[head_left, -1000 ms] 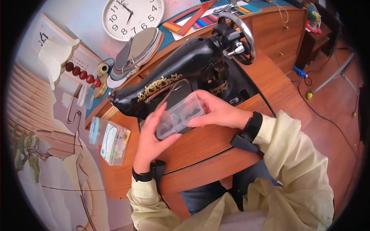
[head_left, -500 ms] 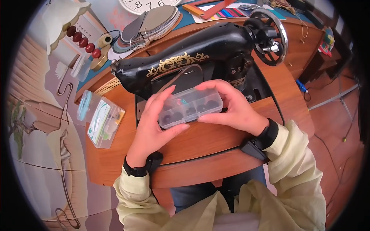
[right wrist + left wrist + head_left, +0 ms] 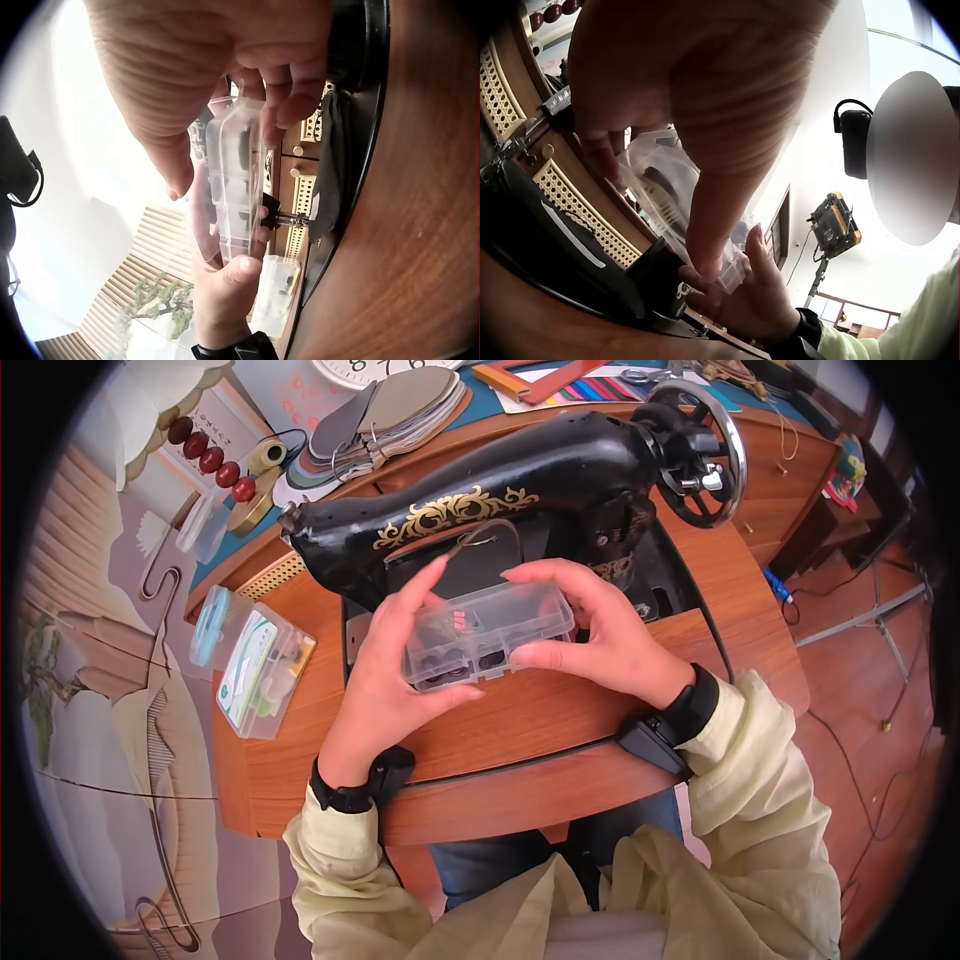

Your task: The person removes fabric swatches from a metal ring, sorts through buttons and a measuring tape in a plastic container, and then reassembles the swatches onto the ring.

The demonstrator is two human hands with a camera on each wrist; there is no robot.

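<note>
Both hands hold a clear plastic compartment box [image 3: 490,618] above the wooden table, in front of the sewing machine. My left hand [image 3: 375,685] grips its left end, thumb along the front and fingers behind. At the right end my right hand [image 3: 625,645] pinches the box, thumb at the front edge. Small dark pieces lie in the box's compartments, with a bit of pink showing through the plastic. In the right wrist view, the clear lid [image 3: 201,214] stands a little away from the compartments [image 3: 236,176].
The black sewing machine [image 3: 540,480] stands just behind the box, its handwheel [image 3: 735,455] at right. Left on the table is a clear case [image 3: 265,675] with a labelled lid, beside a blue-lidded container [image 3: 212,625]. Fabric swatches [image 3: 400,415] and a bead-stemmed lamp [image 3: 210,458] stand behind.
The view has shifted, and both hands have levelled the box. The box has tipped since half a second ago, and its lid edge now stands up from the front compartments.
</note>
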